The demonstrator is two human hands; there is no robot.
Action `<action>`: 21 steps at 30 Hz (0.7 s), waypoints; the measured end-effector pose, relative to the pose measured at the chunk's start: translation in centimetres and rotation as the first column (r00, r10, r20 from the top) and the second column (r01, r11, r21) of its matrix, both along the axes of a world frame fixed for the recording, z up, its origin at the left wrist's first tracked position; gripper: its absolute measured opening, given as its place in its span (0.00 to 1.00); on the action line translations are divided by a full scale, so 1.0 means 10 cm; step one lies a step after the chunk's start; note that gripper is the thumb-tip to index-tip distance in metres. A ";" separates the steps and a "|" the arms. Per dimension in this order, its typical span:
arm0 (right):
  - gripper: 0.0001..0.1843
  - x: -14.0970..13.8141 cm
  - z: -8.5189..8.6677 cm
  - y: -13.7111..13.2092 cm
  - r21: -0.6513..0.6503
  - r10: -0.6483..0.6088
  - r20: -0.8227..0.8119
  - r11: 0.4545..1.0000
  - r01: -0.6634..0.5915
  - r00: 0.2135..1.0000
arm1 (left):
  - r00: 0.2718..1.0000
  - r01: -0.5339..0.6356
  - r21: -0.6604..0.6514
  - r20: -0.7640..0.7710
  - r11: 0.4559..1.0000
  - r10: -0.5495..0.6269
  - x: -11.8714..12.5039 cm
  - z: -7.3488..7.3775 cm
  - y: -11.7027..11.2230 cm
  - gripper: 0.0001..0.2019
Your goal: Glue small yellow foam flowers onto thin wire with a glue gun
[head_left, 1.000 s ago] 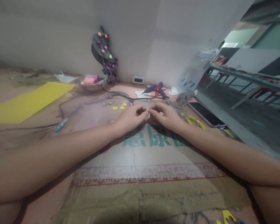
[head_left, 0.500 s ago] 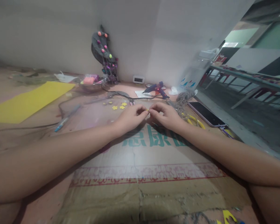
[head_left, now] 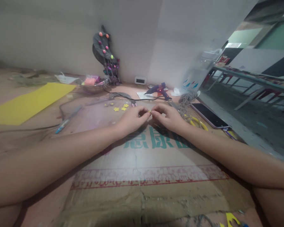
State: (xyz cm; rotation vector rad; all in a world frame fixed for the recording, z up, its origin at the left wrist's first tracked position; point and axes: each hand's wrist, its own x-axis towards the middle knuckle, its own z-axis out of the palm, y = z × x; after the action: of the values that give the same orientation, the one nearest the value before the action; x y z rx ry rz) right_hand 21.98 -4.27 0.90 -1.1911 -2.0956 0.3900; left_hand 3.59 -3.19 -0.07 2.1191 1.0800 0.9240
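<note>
Yellow piece [head_left: 150, 112], tiny and mostly hidden, between the fingertips of both hands, just above the printed board [head_left: 156, 157]. We see the left hand [head_left: 133, 119] curled, thumb and forefinger pinched on the piece; the right hand [head_left: 168, 118] meets it from the opposite side in a similar pinch, fingers bent. Beyond the left hand we find yellow flowers [head_left: 124, 109] lying flat; farther back, a glue gun [head_left: 159, 90] near the wall [head_left: 132, 37]. At right we note a phone [head_left: 210, 116] and, across the room, a long table [head_left: 253, 78].
</note>
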 end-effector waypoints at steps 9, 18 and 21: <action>0.11 0.01 0.00 0.01 0.017 -0.007 -0.035 1.000 0.007 0.999 | 0.998 0.012 -0.007 0.061 1.000 -0.012 -0.01 0.02 -0.02 0.08; 0.11 0.01 -0.03 0.03 -0.027 -0.015 -0.040 1.000 0.013 0.999 | 0.989 -0.007 -0.013 0.147 1.000 0.009 -0.01 -0.03 0.04 0.10; 0.09 0.03 -0.02 0.05 0.035 -0.031 -0.110 0.999 0.035 0.993 | 0.989 -0.014 -0.022 0.145 1.000 0.017 -0.01 -0.03 0.05 0.10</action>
State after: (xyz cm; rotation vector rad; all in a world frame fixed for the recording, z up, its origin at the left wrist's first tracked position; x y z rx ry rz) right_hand 22.27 -3.78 0.67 -1.1558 -1.9788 0.3902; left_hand 3.45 -2.68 -0.36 1.9955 1.0294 1.0521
